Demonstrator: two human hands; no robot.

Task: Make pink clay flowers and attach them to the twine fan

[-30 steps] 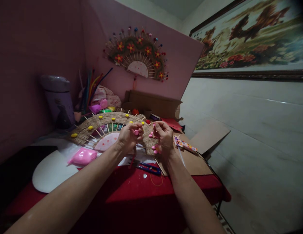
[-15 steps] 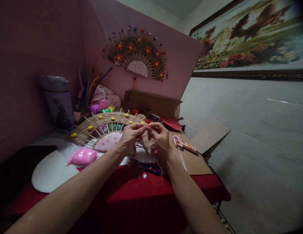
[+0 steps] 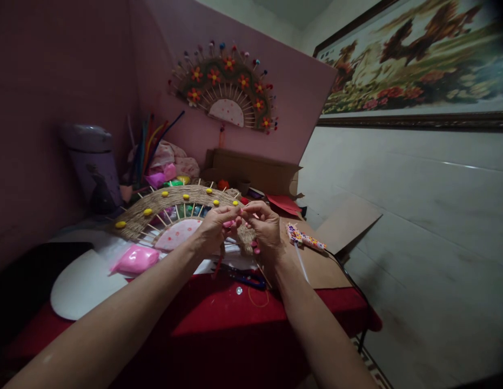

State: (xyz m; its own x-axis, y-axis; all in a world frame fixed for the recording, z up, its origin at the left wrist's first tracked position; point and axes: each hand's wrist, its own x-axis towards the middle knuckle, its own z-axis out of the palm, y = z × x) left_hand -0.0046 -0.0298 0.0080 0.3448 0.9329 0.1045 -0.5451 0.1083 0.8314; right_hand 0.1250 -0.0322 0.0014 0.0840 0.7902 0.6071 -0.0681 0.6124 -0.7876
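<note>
My left hand (image 3: 216,227) and my right hand (image 3: 264,229) meet in the air in front of the craft fan, thumbs and fingers pinched. A lump of pink clay (image 3: 229,223) shows in the fingers of my left hand. My right fingertips pinch a small bit of pink too. The fan (image 3: 175,193) has a woven twine band with yellow oval dots, thin sticks and a pink half-round base (image 3: 176,235). Its right part is partly hidden behind my hands. Small pink pieces (image 3: 255,247) show beside my right palm.
A bag of pink clay (image 3: 135,260) and a white disc (image 3: 83,286) lie left. Blue-handled scissors (image 3: 249,277) and a clear gem (image 3: 239,290) sit near the red tablecloth (image 3: 219,319). Right are cardboard (image 3: 330,273) and a flower-patterned piece (image 3: 306,237). A purple container (image 3: 93,173) stands behind.
My fingertips have drawn slightly apart, and pink clay now shows in my left fingers. The view has shifted a little; the fan and other things stay in place.
</note>
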